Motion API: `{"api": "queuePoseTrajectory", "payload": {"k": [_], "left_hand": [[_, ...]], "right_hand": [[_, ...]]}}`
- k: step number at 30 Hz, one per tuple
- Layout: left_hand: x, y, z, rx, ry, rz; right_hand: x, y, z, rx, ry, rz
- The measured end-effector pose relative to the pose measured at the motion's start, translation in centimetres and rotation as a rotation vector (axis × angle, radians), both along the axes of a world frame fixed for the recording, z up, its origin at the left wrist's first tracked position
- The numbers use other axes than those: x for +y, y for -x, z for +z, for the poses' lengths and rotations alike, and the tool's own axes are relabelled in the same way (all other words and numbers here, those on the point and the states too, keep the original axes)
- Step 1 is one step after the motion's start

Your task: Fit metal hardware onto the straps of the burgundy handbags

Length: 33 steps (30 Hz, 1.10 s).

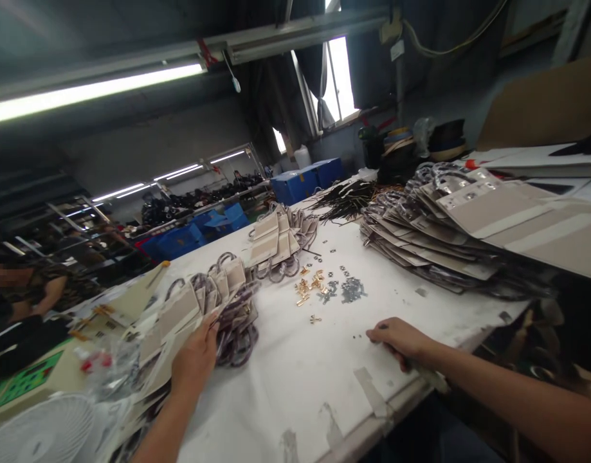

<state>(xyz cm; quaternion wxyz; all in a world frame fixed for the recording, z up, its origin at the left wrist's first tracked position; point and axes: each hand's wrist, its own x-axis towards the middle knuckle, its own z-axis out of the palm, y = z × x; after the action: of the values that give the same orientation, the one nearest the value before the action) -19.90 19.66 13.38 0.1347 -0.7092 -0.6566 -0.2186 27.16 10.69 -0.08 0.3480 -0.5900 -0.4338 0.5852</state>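
My left hand [195,357] is closed on a beige cardboard piece with looped straps [179,321], at the edge of a fanned stack of such pieces [218,289] on the white table [295,379]. My right hand [396,339] rests knuckles-up on the table, fingers curled; what it holds, if anything, is hidden. Small gold clasps [310,286] and grey metal bits [352,289] lie scattered between the hands and farther back. A few tiny dark bits [357,335] lie just left of my right hand.
A tall heap of beige cardboard pieces [469,225] fills the right side. Another small stack [278,241] sits mid-table, black strips [346,193] behind it. Blue crates [305,180] stand beyond. A white fan [39,431] sits bottom left, a person [20,289] at far left.
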Motion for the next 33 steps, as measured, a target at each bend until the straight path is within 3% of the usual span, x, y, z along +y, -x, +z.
{"api": "queuePoseTrajectory", "payload": {"k": [5, 9, 11, 12, 13, 15, 17, 19, 21, 24, 27, 30, 33], "left_hand": [[-6.0, 1.9, 8.9, -0.177, -0.267, 0.143], [-14.1, -0.5, 16.3, -0.196, -0.418, 0.343], [-18.4, -2.6, 18.3, -0.178, -0.461, 0.344], [-20.3, -3.8, 18.6, -0.161, -0.480, 0.339], [-22.1, -5.1, 18.3, -0.150, -0.508, 0.339], [-24.8, -7.8, 16.0, -0.138, -0.548, 0.290], [-26.8, -10.8, 12.0, -0.155, -0.517, 0.062], [-28.4, -13.9, 6.9, -0.174, -0.405, -0.173], [-29.7, -16.8, 2.1, -0.237, -0.288, -0.283], [-31.1, -20.3, -3.0, -0.345, -0.149, -0.332], [-31.9, -22.0, -4.8, -0.438, -0.025, -0.491], [-31.7, -21.8, -4.8, -0.582, 0.076, -0.625], [-30.4, -20.4, -3.8, -0.767, 0.141, -0.467]], "right_hand": [[-0.9, -0.2, 0.4, 0.007, -0.055, -0.004], [-2.2, 0.0, 1.3, -0.018, -0.092, -0.015], [-4.0, 1.4, 2.8, -0.024, -0.146, 0.022], [-5.3, 2.5, 4.0, -0.007, -0.184, 0.063], [-6.9, 3.8, 5.4, 0.036, -0.224, 0.116], [-10.4, 6.9, 8.9, 0.199, -0.300, 0.246], [-13.8, 9.7, 12.5, 0.414, -0.370, 0.329], [-16.4, 11.6, 14.8, 0.618, -0.409, 0.346], [-18.1, 12.4, 15.3, 0.730, -0.402, 0.288], [-19.7, 11.7, 12.9, 0.709, -0.328, 0.138], [-20.6, 9.5, 9.9, 0.665, -0.227, -0.006], [-21.3, 7.0, 8.5, 0.574, -0.221, -0.070], [-22.1, 4.7, 8.3, 0.473, -0.308, -0.013]]}}
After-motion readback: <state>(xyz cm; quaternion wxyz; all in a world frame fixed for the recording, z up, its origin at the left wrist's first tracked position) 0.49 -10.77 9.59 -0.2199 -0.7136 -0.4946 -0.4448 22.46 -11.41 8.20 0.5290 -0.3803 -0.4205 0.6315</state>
